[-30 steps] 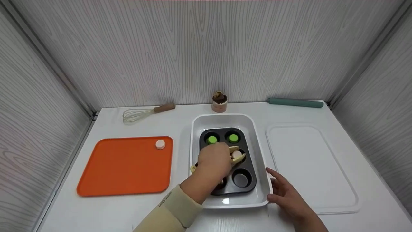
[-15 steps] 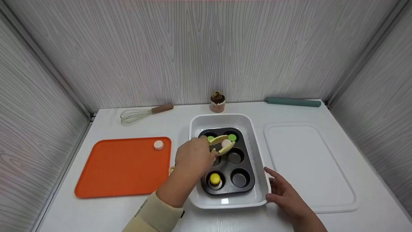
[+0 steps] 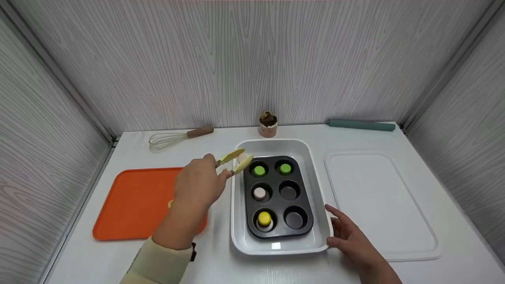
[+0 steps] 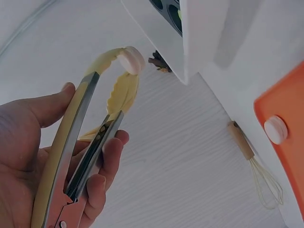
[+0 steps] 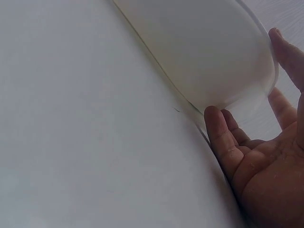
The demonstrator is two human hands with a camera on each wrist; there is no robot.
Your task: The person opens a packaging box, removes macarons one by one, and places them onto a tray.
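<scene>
L hand [image 3: 197,185] grips yellow tongs [image 3: 230,161], fingers curled round the handles; tong tips pinch a pale pink round piece [image 3: 244,159], held in the air just over the left rim of the white dish [image 3: 315,185], beside the muffin pan [image 3: 276,232]. R hand [image 3: 349,236] lies open w/ relaxed fingers against the dish's near right corner. Piece sits up and right of L hand, well apart from R.

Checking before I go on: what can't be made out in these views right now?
- Head view: the pink piece seen on the orange tray in the left wrist view is hidden behind the left hand.
- Right wrist view: the white dish fills the frame; its contents are hidden.
- Left wrist view: the muffin pan is cut off by the top edge.
</scene>
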